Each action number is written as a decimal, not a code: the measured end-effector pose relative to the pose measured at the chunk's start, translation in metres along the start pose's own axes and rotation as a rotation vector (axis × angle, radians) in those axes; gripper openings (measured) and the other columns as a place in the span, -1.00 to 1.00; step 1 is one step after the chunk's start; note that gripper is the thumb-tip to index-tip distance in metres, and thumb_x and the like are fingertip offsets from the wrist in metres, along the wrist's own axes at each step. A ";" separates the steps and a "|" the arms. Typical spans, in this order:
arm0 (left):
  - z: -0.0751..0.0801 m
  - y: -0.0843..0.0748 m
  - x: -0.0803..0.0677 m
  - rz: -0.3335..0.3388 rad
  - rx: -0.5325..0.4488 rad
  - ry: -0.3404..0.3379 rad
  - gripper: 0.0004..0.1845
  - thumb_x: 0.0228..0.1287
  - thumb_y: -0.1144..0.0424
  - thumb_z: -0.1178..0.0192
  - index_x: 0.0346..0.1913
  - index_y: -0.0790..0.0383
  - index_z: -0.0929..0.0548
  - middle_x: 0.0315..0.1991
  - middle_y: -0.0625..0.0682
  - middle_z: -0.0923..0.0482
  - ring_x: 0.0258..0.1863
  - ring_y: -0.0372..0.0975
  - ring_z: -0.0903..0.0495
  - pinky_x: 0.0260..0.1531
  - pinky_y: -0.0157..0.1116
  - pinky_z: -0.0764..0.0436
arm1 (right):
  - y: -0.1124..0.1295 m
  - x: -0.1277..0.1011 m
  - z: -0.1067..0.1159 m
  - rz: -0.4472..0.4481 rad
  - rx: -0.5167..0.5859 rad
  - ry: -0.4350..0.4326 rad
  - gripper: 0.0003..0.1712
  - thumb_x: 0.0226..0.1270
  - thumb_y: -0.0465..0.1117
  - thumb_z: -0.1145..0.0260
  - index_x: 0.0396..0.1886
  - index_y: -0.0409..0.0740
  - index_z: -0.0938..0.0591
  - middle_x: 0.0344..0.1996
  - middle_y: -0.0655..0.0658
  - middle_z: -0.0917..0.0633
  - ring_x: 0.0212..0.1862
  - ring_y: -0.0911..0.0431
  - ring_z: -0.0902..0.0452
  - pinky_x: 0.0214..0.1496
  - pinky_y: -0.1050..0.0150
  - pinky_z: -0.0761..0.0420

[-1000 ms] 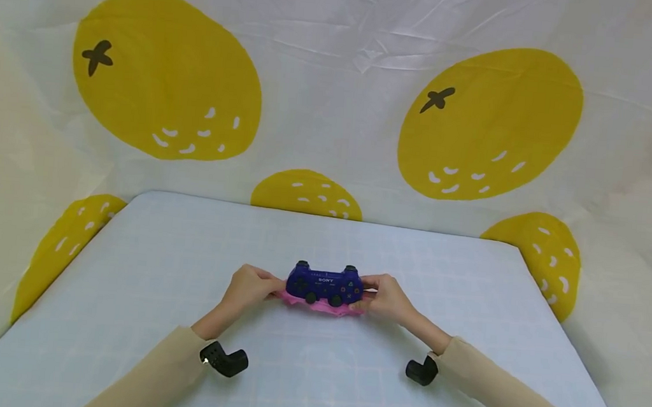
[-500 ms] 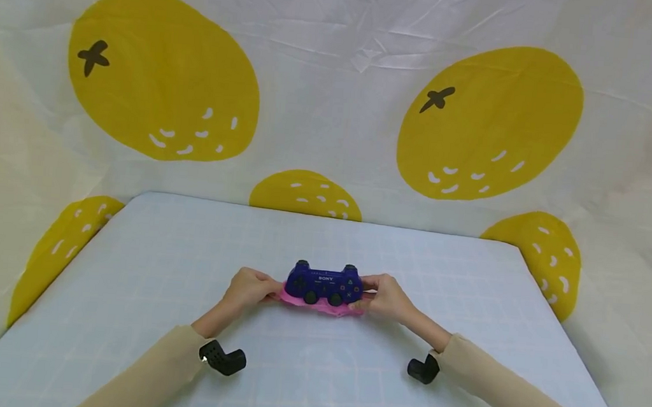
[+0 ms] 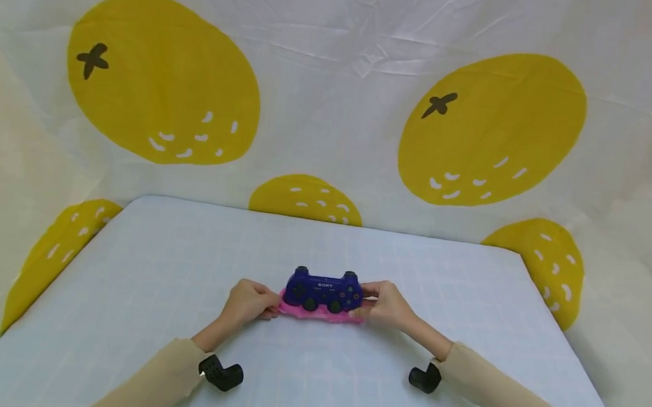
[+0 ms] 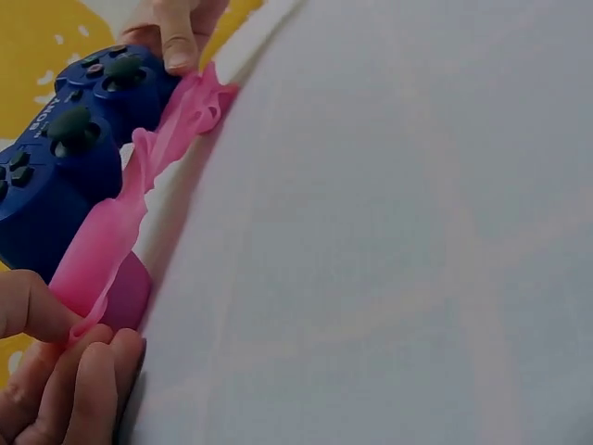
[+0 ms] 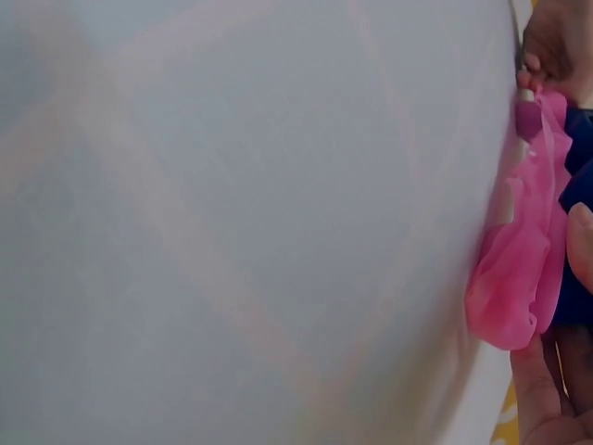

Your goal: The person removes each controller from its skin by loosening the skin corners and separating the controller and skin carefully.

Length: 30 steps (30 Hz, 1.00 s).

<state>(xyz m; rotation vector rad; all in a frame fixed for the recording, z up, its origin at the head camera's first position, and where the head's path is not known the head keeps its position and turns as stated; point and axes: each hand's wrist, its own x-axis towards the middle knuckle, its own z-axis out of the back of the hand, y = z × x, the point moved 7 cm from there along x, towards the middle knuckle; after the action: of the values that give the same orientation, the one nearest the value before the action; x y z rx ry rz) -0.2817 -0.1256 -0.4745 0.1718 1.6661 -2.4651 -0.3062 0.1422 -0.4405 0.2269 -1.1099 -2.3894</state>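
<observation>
Little had changed over the last second: the left hand had sunk slightly, and more pink showed beside the controller's left end, which suggested that the cover was being worked there while the right hand kept the controller steady. The left fingers pinched the edge of the pink cover; the right fingers gripped the right end of the blue controller, upright between both hands, toward the middle of the surface. Whether it touched the surface could not be told. Counted: one controller, one cover, two hands, two wrist cameras.
</observation>
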 end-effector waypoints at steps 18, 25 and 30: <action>-0.002 0.003 -0.005 0.064 -0.068 0.103 -0.75 0.15 0.29 -0.22 -0.20 0.42 -0.72 -0.57 0.09 -0.69 -0.61 -0.30 -0.63 -0.56 -0.41 -0.62 | 0.000 0.001 -0.003 -0.012 0.034 0.021 -0.50 -0.05 -0.24 -0.56 -0.06 -0.32 -0.68 -0.16 -0.24 -0.75 -0.05 -0.09 -0.69 0.03 0.13 -0.64; -0.003 0.002 -0.007 0.071 -0.066 0.071 -0.76 0.19 0.27 -0.23 -0.21 0.41 -0.73 -0.52 0.10 -0.71 -0.60 -0.30 -0.64 -0.52 -0.40 -0.64 | -0.003 -0.001 -0.007 -0.011 0.031 0.018 -0.48 -0.06 -0.23 -0.57 -0.05 -0.32 -0.68 -0.16 -0.24 -0.75 -0.03 -0.09 -0.68 0.04 0.12 -0.63; -0.002 -0.005 -0.006 0.037 -0.017 0.022 -0.76 0.15 0.23 -0.29 -0.26 0.37 -0.74 -0.55 0.07 -0.70 -0.62 -0.29 -0.63 -0.51 -0.36 -0.65 | 0.001 -0.001 -0.004 -0.003 0.014 -0.008 -0.49 -0.07 -0.26 -0.56 -0.05 -0.32 -0.68 -0.15 -0.25 -0.75 -0.04 -0.10 -0.68 0.02 0.14 -0.64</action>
<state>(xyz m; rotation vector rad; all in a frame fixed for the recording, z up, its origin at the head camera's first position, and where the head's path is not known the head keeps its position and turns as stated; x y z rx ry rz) -0.2767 -0.1213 -0.4693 0.2261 1.6764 -2.4299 -0.3039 0.1397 -0.4425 0.2240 -1.1307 -2.3886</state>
